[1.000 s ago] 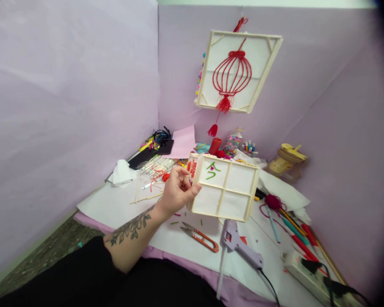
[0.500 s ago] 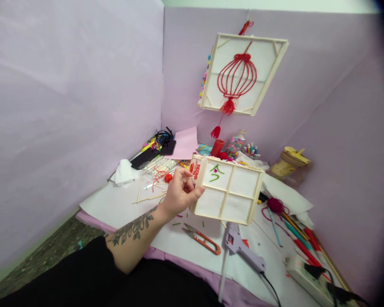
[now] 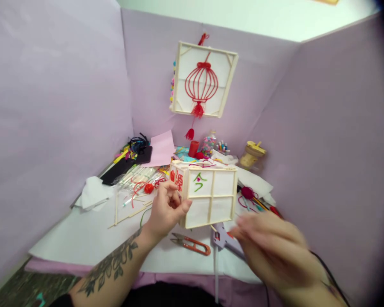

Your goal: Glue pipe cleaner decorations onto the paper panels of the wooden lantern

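My left hand (image 3: 164, 211) is closed on the left edge of a small paper lantern box (image 3: 223, 183) framed with pale wooden sticks. Its front panel is split into quarters, with a green character in the top left one. Red writing covers the side panel. My right hand (image 3: 275, 251), smeared by motion, has come in at the lower right; whether its fingers hold anything does not show. A lilac glue gun (image 3: 222, 238) lies on the table, partly hidden behind that hand. Below the box rest orange-handled thread snips (image 3: 193, 246).
A larger lantern (image 3: 205, 81) with a red yarn design hangs ahead. Wooden sticks (image 3: 132, 217), an orange yarn ball (image 3: 149, 188) and a black phone (image 3: 144, 155) lie left. A maroon yarn ball (image 3: 248, 193) and a yellow-lidded cup (image 3: 252, 154) stand at right.
My right hand has entered from the lower right, over the glue gun. The view has swung right, and my left hand still holds the lantern box, now turned to show more of its side.
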The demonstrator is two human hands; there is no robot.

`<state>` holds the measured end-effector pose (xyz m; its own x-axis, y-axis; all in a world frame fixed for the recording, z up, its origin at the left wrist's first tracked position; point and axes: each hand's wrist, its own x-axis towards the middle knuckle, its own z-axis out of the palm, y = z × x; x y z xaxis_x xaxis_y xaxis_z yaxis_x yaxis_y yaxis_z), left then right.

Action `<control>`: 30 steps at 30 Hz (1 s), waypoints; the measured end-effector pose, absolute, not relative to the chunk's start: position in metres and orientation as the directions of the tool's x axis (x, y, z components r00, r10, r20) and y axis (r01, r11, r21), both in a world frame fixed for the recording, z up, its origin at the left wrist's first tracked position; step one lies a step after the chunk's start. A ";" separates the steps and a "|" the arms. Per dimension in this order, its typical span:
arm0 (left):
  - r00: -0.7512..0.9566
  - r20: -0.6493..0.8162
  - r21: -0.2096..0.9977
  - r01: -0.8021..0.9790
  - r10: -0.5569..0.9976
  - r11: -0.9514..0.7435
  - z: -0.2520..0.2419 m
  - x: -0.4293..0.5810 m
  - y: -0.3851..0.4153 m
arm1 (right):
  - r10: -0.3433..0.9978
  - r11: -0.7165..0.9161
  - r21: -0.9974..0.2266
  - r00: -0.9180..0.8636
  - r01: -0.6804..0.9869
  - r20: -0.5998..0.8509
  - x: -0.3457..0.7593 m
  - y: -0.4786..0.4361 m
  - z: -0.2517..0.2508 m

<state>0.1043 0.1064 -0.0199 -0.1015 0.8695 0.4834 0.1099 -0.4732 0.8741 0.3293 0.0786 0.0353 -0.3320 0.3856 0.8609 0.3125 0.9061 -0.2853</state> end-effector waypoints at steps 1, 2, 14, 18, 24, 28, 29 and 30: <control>-0.096 0.487 0.871 0.121 0.868 -0.476 -0.020 0.105 0.106 | 0.364 0.915 -0.266 -0.336 0.304 0.869 0.324 0.086 0.034; -0.091 0.492 0.867 0.134 0.866 -0.479 -0.020 0.105 0.106 | 0.335 0.925 -0.234 -0.352 0.299 0.874 0.319 0.093 0.032; -0.107 0.502 0.862 0.143 0.858 -0.486 -0.021 0.105 0.105 | 0.258 0.832 -0.013 -0.365 0.555 0.895 0.298 0.124 -0.003; -0.110 0.510 0.855 0.168 0.853 -0.490 -0.019 0.105 0.105 | 0.271 0.814 0.002 -0.382 0.580 0.884 0.296 0.128 -0.004; -0.108 0.527 0.844 0.182 0.843 -0.505 -0.017 0.106 0.105 | 0.273 0.824 -0.031 -0.349 0.565 0.896 0.298 0.128 -0.006; -0.101 0.529 0.842 0.184 0.842 -0.507 -0.018 0.106 0.106 | 0.258 0.840 -0.019 -0.368 0.542 0.893 0.295 0.127 -0.005; -0.102 0.529 0.842 0.183 0.843 -0.507 -0.018 0.106 0.106 | 0.262 0.841 -0.010 -0.392 0.540 0.882 0.294 0.126 -0.004; -0.103 0.528 0.843 0.182 0.843 -0.506 -0.018 0.105 0.106 | 0.273 0.840 -0.006 -0.413 0.542 0.869 0.293 0.126 -0.003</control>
